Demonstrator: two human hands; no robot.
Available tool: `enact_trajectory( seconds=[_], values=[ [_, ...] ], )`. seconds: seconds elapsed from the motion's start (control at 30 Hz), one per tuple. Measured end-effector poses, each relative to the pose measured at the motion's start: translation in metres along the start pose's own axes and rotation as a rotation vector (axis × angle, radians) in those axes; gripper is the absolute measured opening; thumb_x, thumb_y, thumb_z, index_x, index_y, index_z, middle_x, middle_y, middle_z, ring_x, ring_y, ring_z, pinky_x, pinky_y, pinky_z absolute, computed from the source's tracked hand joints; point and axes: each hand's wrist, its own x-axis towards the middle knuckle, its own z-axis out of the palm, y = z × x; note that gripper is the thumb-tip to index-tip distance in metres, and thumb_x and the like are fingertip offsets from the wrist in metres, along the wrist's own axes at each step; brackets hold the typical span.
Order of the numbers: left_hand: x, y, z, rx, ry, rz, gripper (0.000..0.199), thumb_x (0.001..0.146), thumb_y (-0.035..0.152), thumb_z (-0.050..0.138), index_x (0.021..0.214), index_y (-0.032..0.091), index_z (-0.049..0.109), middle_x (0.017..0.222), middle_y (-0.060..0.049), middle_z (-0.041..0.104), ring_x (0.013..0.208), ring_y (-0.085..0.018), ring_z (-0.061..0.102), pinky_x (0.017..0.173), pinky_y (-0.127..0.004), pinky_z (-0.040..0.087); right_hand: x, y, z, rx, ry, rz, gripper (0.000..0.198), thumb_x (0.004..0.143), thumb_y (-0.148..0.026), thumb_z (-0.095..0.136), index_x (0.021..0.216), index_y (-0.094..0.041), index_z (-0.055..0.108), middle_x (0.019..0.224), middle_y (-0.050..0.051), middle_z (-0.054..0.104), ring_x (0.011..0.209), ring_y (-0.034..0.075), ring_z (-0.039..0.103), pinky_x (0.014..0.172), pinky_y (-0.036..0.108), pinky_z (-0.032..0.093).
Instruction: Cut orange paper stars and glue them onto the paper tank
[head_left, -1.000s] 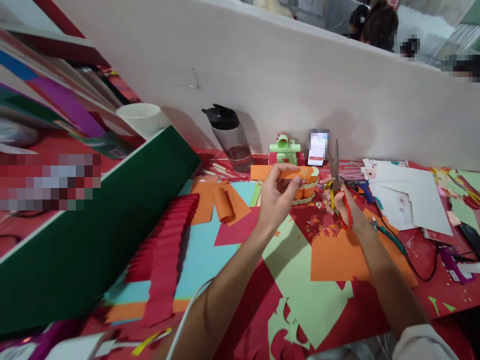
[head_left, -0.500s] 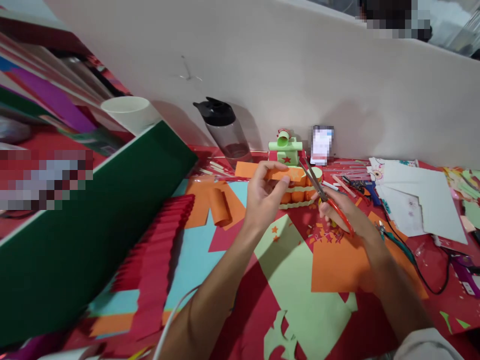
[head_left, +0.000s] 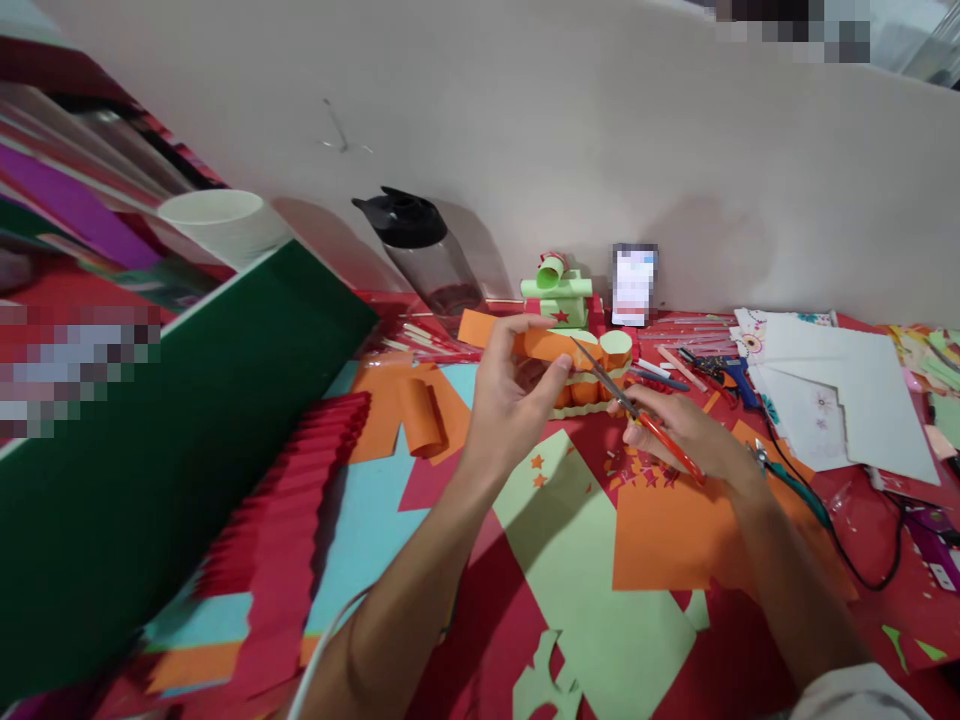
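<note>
My left hand (head_left: 517, 390) pinches a strip of orange paper (head_left: 547, 345) in the air, its tail end sticking out to the left. In my right hand (head_left: 675, 430) is a pair of scissors with red handles (head_left: 660, 440), the blades at the strip's right end. The blades look nearly closed; whether paper lies between them I cannot make out. Behind the hands stands a row of orange paper rolls with wavy green trim (head_left: 585, 392). Small orange paper stars (head_left: 538, 470) lie on a light green sheet (head_left: 600, 560) below.
A green board (head_left: 172, 470) leans at the left beside crimped red paper (head_left: 289, 540). A bottle (head_left: 431, 260), a green paper model (head_left: 559, 300) and a phone (head_left: 634, 285) stand along the wall. To the right are a glue gun (head_left: 739, 380), pliers (head_left: 795, 485) and white sheets (head_left: 862, 400).
The scissors have moved left to the orange strip, and their blades have come closer together. My left hand still pinches the strip. The view has shifted slightly.
</note>
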Motion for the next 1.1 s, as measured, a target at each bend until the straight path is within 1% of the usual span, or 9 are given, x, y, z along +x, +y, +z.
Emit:
enact_trajectory(
  seconds=[0.1,0.17,0.23,0.4,0.5,0.6,0.73,0.9,1.1],
  values=[
    [0.002,-0.001,-0.002,-0.031,-0.030,-0.032,0.035,0.089,0.032,0.075,0.118,0.025,0.058,0.104,-0.004,0.070,0.075,-0.016,0.073,0.070,-0.030,0.063,0.001,-0.001,0.003,0.042,0.021,-0.013,0.039,0.101,-0.061,0.061,0.120,-0.026,0.066,0.084,0.000,0.064,0.070,0.019,0.057,0.068,0.032,0.042],
    [0.003,-0.003,-0.004,-0.034,-0.040,-0.042,0.036,0.088,0.032,0.076,0.118,0.025,0.059,0.094,-0.001,0.069,0.071,-0.016,0.071,0.066,-0.029,0.060,0.001,-0.003,0.004,0.070,0.031,-0.021,0.039,0.101,-0.060,0.062,0.121,-0.026,0.066,0.084,0.000,0.064,0.069,0.018,0.057,0.067,0.031,0.043],
    [0.003,-0.004,-0.004,-0.026,-0.041,-0.046,0.036,0.087,0.032,0.077,0.118,0.025,0.060,0.091,-0.001,0.068,0.068,-0.015,0.069,0.062,-0.027,0.057,0.001,-0.004,0.005,0.090,0.032,-0.022,0.041,0.101,-0.060,0.063,0.121,-0.025,0.066,0.083,0.001,0.065,0.069,0.018,0.058,0.066,0.030,0.043],
    [0.003,-0.003,-0.003,-0.015,-0.033,-0.053,0.033,0.088,0.031,0.076,0.116,0.026,0.061,0.089,0.000,0.068,0.065,-0.015,0.068,0.059,-0.027,0.055,0.001,-0.005,0.007,0.104,0.055,0.002,0.045,0.100,-0.063,0.064,0.119,-0.022,0.067,0.084,0.002,0.065,0.068,0.017,0.058,0.062,0.029,0.043],
    [0.003,-0.001,-0.003,-0.024,-0.052,-0.062,0.034,0.087,0.031,0.076,0.116,0.025,0.060,0.088,-0.001,0.068,0.069,-0.017,0.072,0.056,-0.026,0.054,0.002,-0.005,0.008,0.126,0.067,0.009,0.045,0.100,-0.063,0.062,0.118,-0.022,0.067,0.082,0.001,0.064,0.066,0.016,0.057,0.059,0.028,0.042],
    [0.004,-0.001,-0.004,-0.037,-0.069,-0.067,0.035,0.085,0.031,0.077,0.114,0.024,0.058,0.089,-0.001,0.069,0.074,-0.019,0.074,0.058,-0.026,0.055,0.002,-0.004,0.009,0.148,0.071,0.004,0.045,0.100,-0.062,0.063,0.118,-0.022,0.067,0.079,0.001,0.062,0.063,0.015,0.055,0.058,0.027,0.042],
    [0.005,-0.001,-0.005,-0.054,-0.058,-0.072,0.034,0.084,0.029,0.078,0.112,0.025,0.059,0.086,0.000,0.068,0.069,-0.018,0.072,0.054,-0.026,0.051,0.002,-0.002,0.011,0.166,0.066,0.016,0.042,0.100,-0.059,0.065,0.121,-0.023,0.068,0.079,-0.001,0.059,0.059,0.013,0.051,0.055,0.026,0.042],
    [0.005,-0.002,-0.005,-0.067,-0.054,-0.091,0.033,0.082,0.025,0.078,0.110,0.026,0.060,0.085,0.000,0.068,0.064,-0.016,0.070,0.051,-0.025,0.049,0.004,0.003,0.016,0.209,0.062,0.016,0.041,0.099,-0.060,0.066,0.123,-0.026,0.067,0.080,-0.001,0.058,0.060,0.014,0.057,0.053,0.026,0.045],
    [0.003,-0.002,-0.001,-0.093,-0.017,-0.109,0.031,0.085,0.027,0.076,0.110,0.026,0.059,0.087,0.000,0.070,0.066,-0.016,0.071,0.053,-0.026,0.052,0.007,0.007,0.022,0.243,0.065,0.020,0.046,0.099,-0.067,0.062,0.120,-0.026,0.066,0.081,0.001,0.061,0.056,0.015,0.057,0.049,0.027,0.046]
  ],
)
